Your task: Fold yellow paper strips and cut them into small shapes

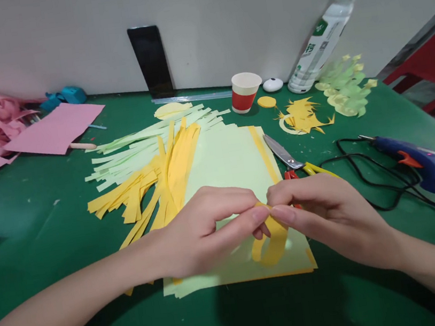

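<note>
A yellow paper strip [277,247] is bent into a loop between my hands, hanging over a stack of pale green paper sheets [226,164]. My left hand [218,222] pinches it from the left with thumb and fingers. From the right, my right hand [324,207] pinches the strip too, thumb tip nearly touching the left thumb. Left of the sheets lie loose yellow strips [178,174] and pale green strips [127,154]. Scissors [287,156] with red and yellow handles rest at the right edge of the sheets, partly behind my right hand.
A blue glue gun [419,161] with a black cord lies at right. Along the wall stand a phone [151,61], a paper cup [245,93] and a leaning white bottle [324,40]. Yellow cutouts [303,116] and paper flowers [346,85] sit back right; pink paper [57,129] lies left.
</note>
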Motion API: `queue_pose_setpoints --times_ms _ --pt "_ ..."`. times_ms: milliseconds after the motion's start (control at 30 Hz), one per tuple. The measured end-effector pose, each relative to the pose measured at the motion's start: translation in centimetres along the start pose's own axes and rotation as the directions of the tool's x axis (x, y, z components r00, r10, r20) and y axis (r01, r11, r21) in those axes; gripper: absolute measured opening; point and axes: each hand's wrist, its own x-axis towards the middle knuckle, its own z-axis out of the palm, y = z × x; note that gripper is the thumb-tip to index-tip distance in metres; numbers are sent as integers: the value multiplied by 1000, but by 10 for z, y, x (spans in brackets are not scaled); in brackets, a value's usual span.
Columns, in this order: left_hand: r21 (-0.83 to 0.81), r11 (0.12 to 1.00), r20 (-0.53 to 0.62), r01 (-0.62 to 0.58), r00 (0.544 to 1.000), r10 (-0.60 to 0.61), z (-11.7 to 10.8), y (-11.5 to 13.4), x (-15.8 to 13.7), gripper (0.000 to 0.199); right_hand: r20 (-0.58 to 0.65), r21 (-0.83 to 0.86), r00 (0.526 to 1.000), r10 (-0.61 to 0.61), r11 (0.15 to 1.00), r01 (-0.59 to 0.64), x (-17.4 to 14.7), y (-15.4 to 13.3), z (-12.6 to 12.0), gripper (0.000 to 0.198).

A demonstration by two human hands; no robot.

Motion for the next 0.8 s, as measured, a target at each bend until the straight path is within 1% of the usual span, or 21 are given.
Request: queue_pose_setpoints --times_ms 233,333,533,633,800 --pt "-40 999 -29 16 999 -17 0 3 -1 31 -31 -62 999 -23 998 21 1 -3 -1 24" --pt "-49 999 -36 17 999 -19 0 4 -1 31 -40 -83 999 -13 997 9 1 -3 -1 25" --pt "-18 1000 -48 18 999 -19 0 2 0 31 -95 -77 995 20 997 -28 0 -8 -2 24" --pt "-4 1000 -47 10 999 -10 1 2 0 31 -97 -103 995 22 994 -32 2 -10 -3 25" --pt "53 994 -41 92 995 -90 2 4 0 23 -130 -138 991 22 990 -40 3 -8 -2 27"
